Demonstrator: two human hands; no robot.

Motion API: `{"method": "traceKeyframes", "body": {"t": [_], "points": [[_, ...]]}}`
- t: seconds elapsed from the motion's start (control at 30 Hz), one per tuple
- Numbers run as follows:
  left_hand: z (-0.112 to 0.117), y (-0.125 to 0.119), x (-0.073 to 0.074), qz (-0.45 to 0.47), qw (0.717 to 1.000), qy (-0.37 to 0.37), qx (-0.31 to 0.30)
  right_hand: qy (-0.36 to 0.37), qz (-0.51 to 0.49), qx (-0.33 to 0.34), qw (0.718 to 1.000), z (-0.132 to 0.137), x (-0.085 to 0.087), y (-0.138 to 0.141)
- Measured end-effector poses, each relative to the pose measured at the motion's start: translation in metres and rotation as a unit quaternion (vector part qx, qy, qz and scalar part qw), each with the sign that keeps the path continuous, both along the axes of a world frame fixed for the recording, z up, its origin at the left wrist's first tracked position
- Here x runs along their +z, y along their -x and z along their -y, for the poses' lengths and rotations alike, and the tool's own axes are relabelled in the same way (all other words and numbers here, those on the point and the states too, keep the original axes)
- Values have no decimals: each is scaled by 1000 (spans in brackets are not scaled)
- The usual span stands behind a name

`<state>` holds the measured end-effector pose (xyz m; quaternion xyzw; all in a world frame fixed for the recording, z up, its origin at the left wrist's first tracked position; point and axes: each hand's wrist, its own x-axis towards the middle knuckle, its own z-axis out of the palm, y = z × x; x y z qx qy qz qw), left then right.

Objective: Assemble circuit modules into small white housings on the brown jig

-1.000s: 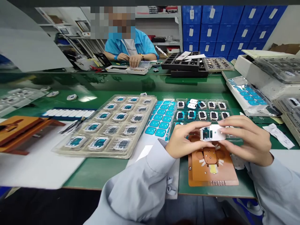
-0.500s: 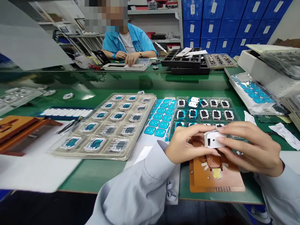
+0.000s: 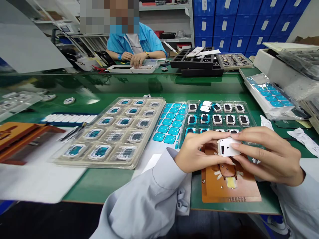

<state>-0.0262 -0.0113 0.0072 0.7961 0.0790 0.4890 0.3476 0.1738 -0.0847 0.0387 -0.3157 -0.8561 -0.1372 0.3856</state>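
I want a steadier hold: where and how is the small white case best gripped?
Grip the white case by its rim, probably, with the left hand coming from the left, where it shows clear of fingers. The flat face is turned toward the camera, and the right hand partly covers its right end, so an edge pinch likely suits.

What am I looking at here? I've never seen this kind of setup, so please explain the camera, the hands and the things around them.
There's no machine: a person works bare-handed, filmed by a camera worn on the head, looking forward and down. The left hand and right hand together hold a white case. Below them is an orange board. Also on the green table are two trays of parts, one left, one beyond the hands, with a blue sheet between. A co-worker sits opposite.
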Motion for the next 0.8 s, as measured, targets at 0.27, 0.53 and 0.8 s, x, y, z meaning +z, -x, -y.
{"method": "traceKeyframes", "body": {"t": [0.27,0.53,0.8], "points": [[1,0,1,-9,1000,-13,2,5,3,7,1000,1,-2,0],[0,0,2,-6,1000,-22,3,14,-10,2,1000,1,-2,1],[0,1,2,-11,999,-33,4,15,-8,2,1000,1,-2,0]]}}
